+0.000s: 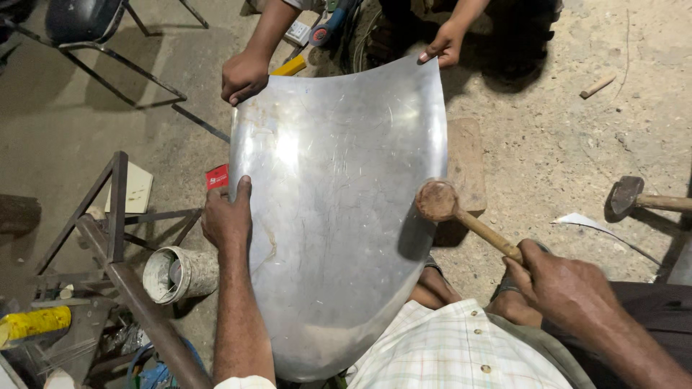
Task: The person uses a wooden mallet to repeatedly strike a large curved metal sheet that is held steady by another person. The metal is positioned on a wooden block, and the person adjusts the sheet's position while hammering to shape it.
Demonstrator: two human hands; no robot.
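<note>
Head view, looking down: large curved metal sheet (339, 216) in centre of frame, shiny and scratched, bowed across its width, narrowing to a rounded end near the checked shirt (447, 349) at bottom. Left hand (227, 216) laid on the sheet's left edge, thumb on top of the metal, fingers wrapped around the rim, pinching the edge. Right hand (562, 284) fisted tight around the handle of a wooden mallet (461, 216); round mallet head at the sheet's right edge, whether touching or just above cannot be told. Far end of sheet held by another person: one hand (244, 75) clenched at the upper left corner, the other hand (443, 45) with fingertips on the upper right corner. Flat stone block (467, 162) just beside the sheet's right edge, partly under it. Steel hammer (634, 198) lying on the dirt floor (548, 108) well to the right. Pale pipe stub (179, 274) on its side near the left forearm. Rusty metal frame (108, 230) at left. Small red packet (216, 176) touching the sheet's left rim above the thumb. Yellow cylinder (32, 324) at lower left.
</note>
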